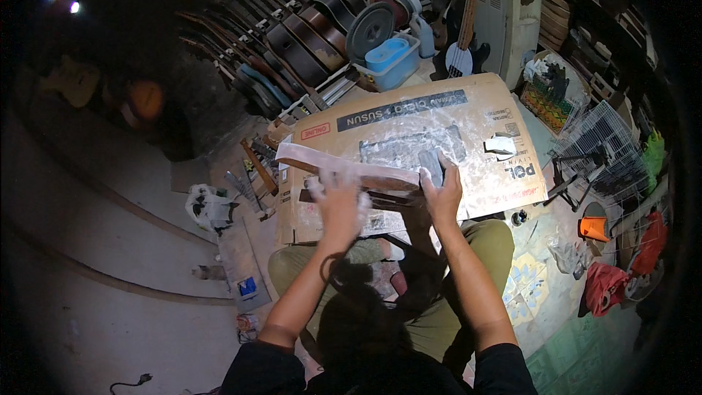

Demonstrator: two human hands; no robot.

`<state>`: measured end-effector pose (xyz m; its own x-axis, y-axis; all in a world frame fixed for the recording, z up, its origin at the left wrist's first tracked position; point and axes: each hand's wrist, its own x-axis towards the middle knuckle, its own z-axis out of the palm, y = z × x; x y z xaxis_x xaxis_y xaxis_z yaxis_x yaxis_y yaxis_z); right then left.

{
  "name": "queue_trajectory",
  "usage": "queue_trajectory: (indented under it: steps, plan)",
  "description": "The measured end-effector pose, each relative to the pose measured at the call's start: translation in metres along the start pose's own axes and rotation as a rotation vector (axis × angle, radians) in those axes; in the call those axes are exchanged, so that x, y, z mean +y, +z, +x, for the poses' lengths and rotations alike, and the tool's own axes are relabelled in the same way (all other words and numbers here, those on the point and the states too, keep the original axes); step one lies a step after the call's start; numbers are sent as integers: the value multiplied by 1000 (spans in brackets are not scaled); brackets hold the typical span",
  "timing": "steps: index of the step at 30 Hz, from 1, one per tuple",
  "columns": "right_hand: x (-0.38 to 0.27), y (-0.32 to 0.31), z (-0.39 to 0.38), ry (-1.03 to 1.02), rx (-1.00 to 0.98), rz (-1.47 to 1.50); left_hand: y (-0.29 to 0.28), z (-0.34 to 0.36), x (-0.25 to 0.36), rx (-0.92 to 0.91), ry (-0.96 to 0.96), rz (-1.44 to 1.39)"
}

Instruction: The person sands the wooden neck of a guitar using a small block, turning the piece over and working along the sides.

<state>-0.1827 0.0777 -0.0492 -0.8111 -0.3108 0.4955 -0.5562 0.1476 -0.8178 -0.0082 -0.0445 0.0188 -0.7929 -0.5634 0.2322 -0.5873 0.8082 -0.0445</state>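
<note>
A long, slightly curved wooden piece (387, 170) lies slantwise in front of me, its upper face pale with dust and its side dark brown. My left hand (341, 201) is over its left part, near the edge; the fingers are smeared by motion, so their grip cannot be made out. At the piece's right end, my right hand (444, 192) is closed around a flat dark grey block (431, 168), with the thumb close to the wood. Beneath is a large cardboard box (329, 152) streaked with white dust.
Beyond the box stands a row of guitars (296, 47), with a blue plastic tub (395, 66) beside it. A small white piece (500, 145) lies on the box's right. To the right are a wire cage (603, 150) and an orange object (594, 227). Tools (257, 164) lie left of the box.
</note>
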Motion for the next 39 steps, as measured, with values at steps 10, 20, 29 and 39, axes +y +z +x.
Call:
queue_trajectory:
  steps: [10,20,29,39]
  plan:
    - [3,-2,-5,21,-36,-33,-3,10,-7,-26,136,-112]
    - [-2,6,-9,-56,-1,-9,-7,30,-64,297,-319,143]
    - [-6,7,-16,-107,-4,-22,13,-6,30,-3,333,-392]
    - [-4,17,-20,-207,43,-13,-13,20,-106,270,-227,80]
